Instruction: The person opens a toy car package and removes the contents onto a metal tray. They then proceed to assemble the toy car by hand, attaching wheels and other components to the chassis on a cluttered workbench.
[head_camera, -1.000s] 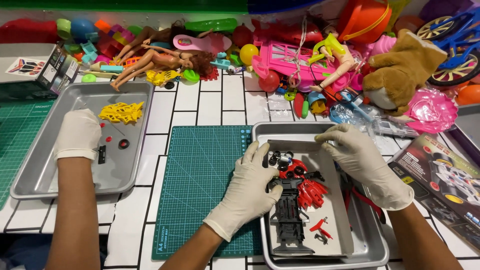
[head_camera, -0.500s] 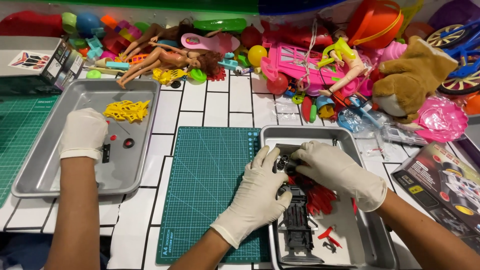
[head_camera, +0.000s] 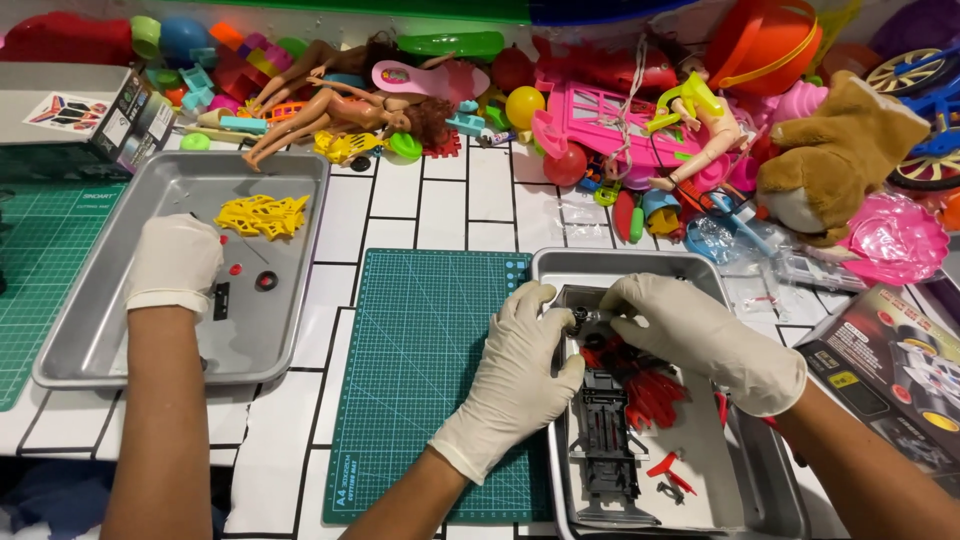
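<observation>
Both gloved hands meet over the near right metal tray, where a black toy car chassis lies among red parts. The left hand and right hand pinch a small dark part between narrowed fingertips at the chassis's far end. Left of the green cutting mat, another person's gloved hand rests in a second tray near yellow pieces.

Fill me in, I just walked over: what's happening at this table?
A person in white gloves works over the right metal tray. Their left hand and right hand meet at the front end of a black toy car chassis, beside red parts. A co-worker's gloved hand rests in the left metal tray near a yellow part. A green cutting mat lies between.
</observation>
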